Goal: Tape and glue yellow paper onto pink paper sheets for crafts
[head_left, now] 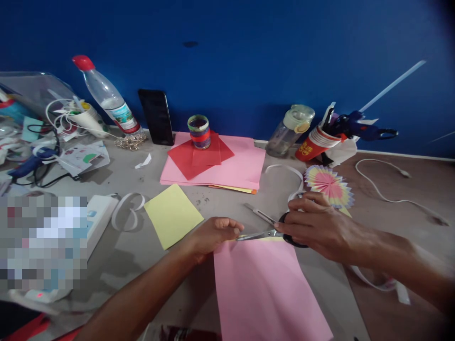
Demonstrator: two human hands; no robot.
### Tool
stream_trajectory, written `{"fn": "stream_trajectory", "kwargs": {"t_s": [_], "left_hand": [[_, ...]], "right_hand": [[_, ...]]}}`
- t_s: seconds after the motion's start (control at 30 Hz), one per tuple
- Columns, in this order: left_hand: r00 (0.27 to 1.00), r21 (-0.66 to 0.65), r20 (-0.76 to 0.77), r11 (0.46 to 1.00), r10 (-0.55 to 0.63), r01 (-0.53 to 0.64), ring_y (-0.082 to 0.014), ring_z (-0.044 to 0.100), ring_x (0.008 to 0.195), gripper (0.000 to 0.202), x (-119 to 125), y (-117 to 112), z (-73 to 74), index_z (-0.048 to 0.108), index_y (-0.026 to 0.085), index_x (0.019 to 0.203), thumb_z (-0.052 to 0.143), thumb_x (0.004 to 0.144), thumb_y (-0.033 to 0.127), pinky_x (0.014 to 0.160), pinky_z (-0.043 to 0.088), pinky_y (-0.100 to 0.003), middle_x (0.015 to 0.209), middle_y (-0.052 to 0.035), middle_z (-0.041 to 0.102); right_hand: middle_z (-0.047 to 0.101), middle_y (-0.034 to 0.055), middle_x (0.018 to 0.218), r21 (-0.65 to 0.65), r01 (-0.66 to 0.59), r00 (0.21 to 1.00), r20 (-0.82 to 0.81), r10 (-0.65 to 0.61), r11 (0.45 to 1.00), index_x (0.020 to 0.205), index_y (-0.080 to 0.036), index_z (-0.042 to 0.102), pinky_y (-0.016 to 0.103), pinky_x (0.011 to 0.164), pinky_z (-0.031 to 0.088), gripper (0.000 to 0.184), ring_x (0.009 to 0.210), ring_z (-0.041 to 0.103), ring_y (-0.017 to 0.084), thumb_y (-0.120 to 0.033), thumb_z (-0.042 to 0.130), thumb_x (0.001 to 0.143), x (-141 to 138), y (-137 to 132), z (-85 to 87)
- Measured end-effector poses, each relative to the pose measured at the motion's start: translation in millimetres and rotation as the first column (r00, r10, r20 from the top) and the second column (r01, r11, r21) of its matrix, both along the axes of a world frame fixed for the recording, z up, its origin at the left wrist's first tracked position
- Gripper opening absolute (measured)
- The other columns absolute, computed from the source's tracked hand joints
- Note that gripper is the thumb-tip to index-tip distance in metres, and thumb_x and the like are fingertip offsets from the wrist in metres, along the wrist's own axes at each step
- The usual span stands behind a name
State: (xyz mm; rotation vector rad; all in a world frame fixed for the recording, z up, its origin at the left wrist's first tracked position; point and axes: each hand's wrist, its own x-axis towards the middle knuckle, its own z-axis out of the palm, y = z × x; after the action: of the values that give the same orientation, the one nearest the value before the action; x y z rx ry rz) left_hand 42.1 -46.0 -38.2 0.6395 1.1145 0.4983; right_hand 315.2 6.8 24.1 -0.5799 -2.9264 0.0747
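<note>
My right hand grips black-handled scissors, their blades spread apart and pointing left over the far edge of a pink sheet of paper. My left hand is curled and pinches the far left corner of that pink sheet, close to the blade tips. A thin yellow strip shows just under the lower blade. The pink sheet lies flat on the grey table in front of me.
A yellow sheet lies left of my hands. Behind are a stack of pink and red paper with a tape-wrapped cup, a phone, bottles, a red cup of tools, a folded paper rosette and a white cable.
</note>
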Motion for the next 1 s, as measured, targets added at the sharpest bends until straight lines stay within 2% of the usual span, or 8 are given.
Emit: {"fn": "stream_trajectory", "kwargs": {"t_s": [0.1,0.2,0.3,0.43,0.6,0.8,0.9,1.0], "left_hand": [[1.0,0.002,-0.004,1.0,-0.006,0.006,-0.0091,0.052,0.054,0.039,-1,0,-1.1,0.069,0.015,0.099,0.076,0.067,0.036,0.054,0.041,-0.022,0.067,0.0012,0.062],[0.999,-0.011,0.033,1.0,0.006,-0.006,-0.0103,0.055,0.056,0.044,-1,1,-2.3,0.067,0.014,0.101,0.078,0.065,0.037,0.055,0.042,-0.023,0.071,-0.0005,0.064],[0.998,-0.021,0.059,1.0,0.009,-0.008,-0.0106,0.056,0.057,0.047,-2,1,-1.5,0.066,0.014,0.102,0.079,0.064,0.04,0.056,0.043,-0.023,0.072,-0.0008,0.064],[0.998,-0.027,0.066,1.0,0.01,-0.009,-0.0095,0.054,0.055,0.05,-1,1,2.7,0.064,0.015,0.098,0.081,0.061,0.043,0.055,0.042,-0.022,0.068,0.0008,0.062],[0.998,-0.003,0.063,1.0,0.021,-0.021,-0.0082,0.052,0.052,0.046,2,0,7.1,0.064,0.014,0.084,0.082,0.059,0.049,0.052,0.039,-0.021,0.065,0.0007,0.061],[1.0,0.029,0.02,0.999,0.023,-0.024,-0.0075,0.05,0.053,0.046,5,-1,11.4,0.063,0.013,0.076,0.081,0.057,0.051,0.051,0.037,-0.02,0.066,0.0019,0.058],[1.0,0.043,-0.007,0.999,-0.004,0.004,-0.0086,0.05,0.054,0.045,6,-2,16.2,0.063,0.014,0.082,0.079,0.06,0.051,0.052,0.037,-0.021,0.067,0.0012,0.059],[0.994,0.134,-0.092,0.988,-0.063,0.075,-0.0091,0.051,0.058,0.038,5,-4,22.3,0.064,0.015,0.09,0.072,0.071,0.047,0.054,0.037,-0.021,0.073,0.0004,0.06]], "right_hand": [[0.068,0.0047,0.088,-0.068,-0.024,1.0,0.009,0.025,0.997,0.116,-0.023,0.06,0.043,0.089,0.032,0.029,0.096,0.054,0.025,-0.016,0.048,0.091,2,-1,2.1],[0.067,0.0066,0.099,-0.128,0.014,0.999,0.031,-0.01,0.992,0.122,-0.023,0.057,0.046,0.091,0.034,0.034,0.103,0.052,0.028,-0.023,0.053,0.089,10,0,4.9],[0.067,0.0077,0.102,-0.114,0.118,0.992,-0.037,-0.123,0.986,0.124,-0.025,0.055,0.046,0.091,0.037,0.035,0.103,0.052,0.029,-0.025,0.055,0.089,20,3,3.8],[0.067,0.0078,0.087,-0.054,0.283,0.951,-0.117,-0.288,0.958,0.118,-0.023,0.06,0.041,0.081,0.043,0.029,0.089,0.053,0.026,-0.024,0.053,0.09,19,8,-1.5],[0.063,0.0079,0.073,0.044,0.303,0.943,0.127,-0.306,0.952,0.101,-0.016,0.069,0.037,0.074,0.042,0.023,0.077,0.054,0.024,-0.02,0.049,0.091,-11,2,-9.8],[0.061,0.0137,0.096,0.035,0.43,0.855,0.305,-0.419,0.902,0.089,-0.014,0.069,0.031,0.065,0.039,0.018,0.076,0.057,0.02,-0.012,0.051,0.085,-26,-4,-30.1],[0.063,0.0139,0.095,0.023,0.464,0.865,0.202,-0.459,0.885,0.097,-0.014,0.068,0.034,0.07,0.041,0.024,0.08,0.059,0.023,-0.008,0.048,0.085,-27,-11,-24.3],[0.066,0.013,0.103,-0.245,0.367,0.918,-0.062,-0.392,0.897,0.11,-0.015,0.064,0.035,0.08,0.045,0.028,0.092,0.061,0.023,-0.014,0.043,0.091,-35,-25,-12.0]]}}
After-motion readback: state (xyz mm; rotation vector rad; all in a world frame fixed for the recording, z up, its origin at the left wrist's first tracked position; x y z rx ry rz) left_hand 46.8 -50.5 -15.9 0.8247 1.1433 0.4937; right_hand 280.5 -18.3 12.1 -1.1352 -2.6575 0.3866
